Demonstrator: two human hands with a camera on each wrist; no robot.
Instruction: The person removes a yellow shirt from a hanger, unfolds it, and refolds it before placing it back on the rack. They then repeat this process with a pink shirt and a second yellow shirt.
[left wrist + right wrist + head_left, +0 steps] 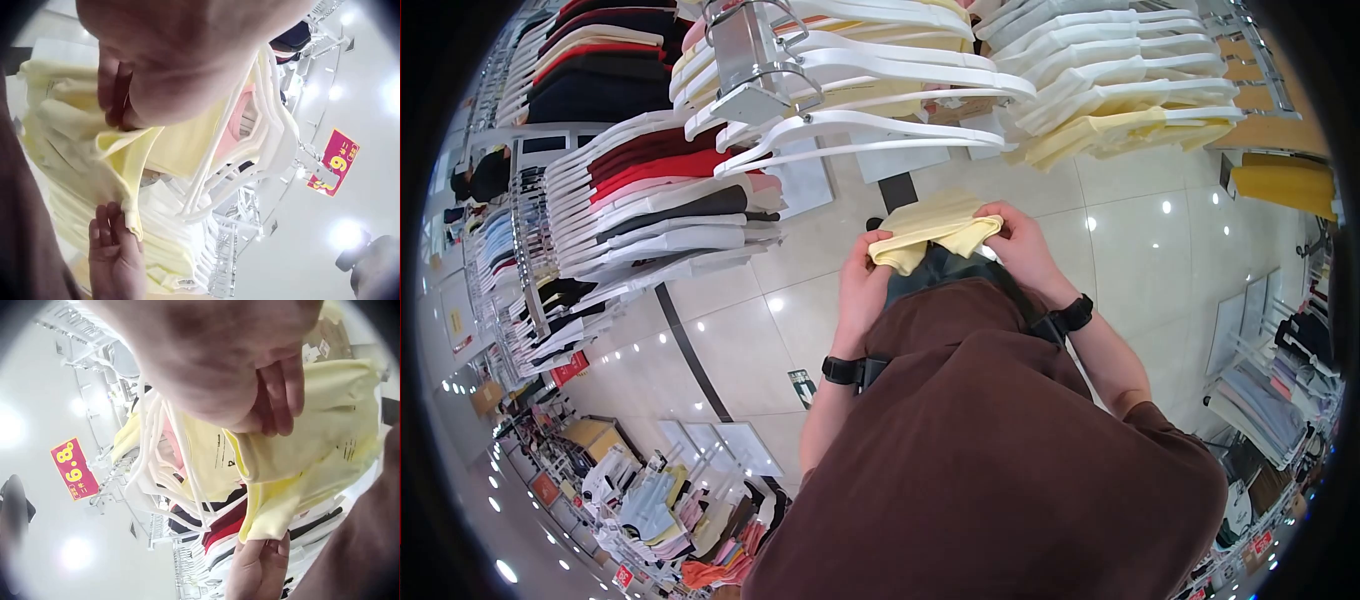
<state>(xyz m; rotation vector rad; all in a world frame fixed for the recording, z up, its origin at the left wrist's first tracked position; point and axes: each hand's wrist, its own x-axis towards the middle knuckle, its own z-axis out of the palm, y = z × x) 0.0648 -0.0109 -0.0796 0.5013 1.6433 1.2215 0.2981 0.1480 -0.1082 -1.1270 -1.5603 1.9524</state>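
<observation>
Both hands are clamped on a pale yellow shirt (pixel 935 222) and stand apart, the left hand (pixel 863 272) pinching its left edge and the right hand (pixel 1022 250) its right edge. The shirt is stretched between them, just beyond the front of the person's brown top (pixel 1000 450) and above the tiled floor (pixel 1135 235); the right wrist view shows small dark marks on its cloth. Each wrist wears a black strap (pixel 1078 313). Farther off, past the shirt, white hangers (pixel 890 127) hang beside a metal post (pixel 750 60). To the far right are white shirts (pixel 1090 55) on a rail; to the left, a row of red, black and white clothes (pixel 660 180). A red price sign (pixel 335 162) with yellow figures shows in both wrist views.
</observation>
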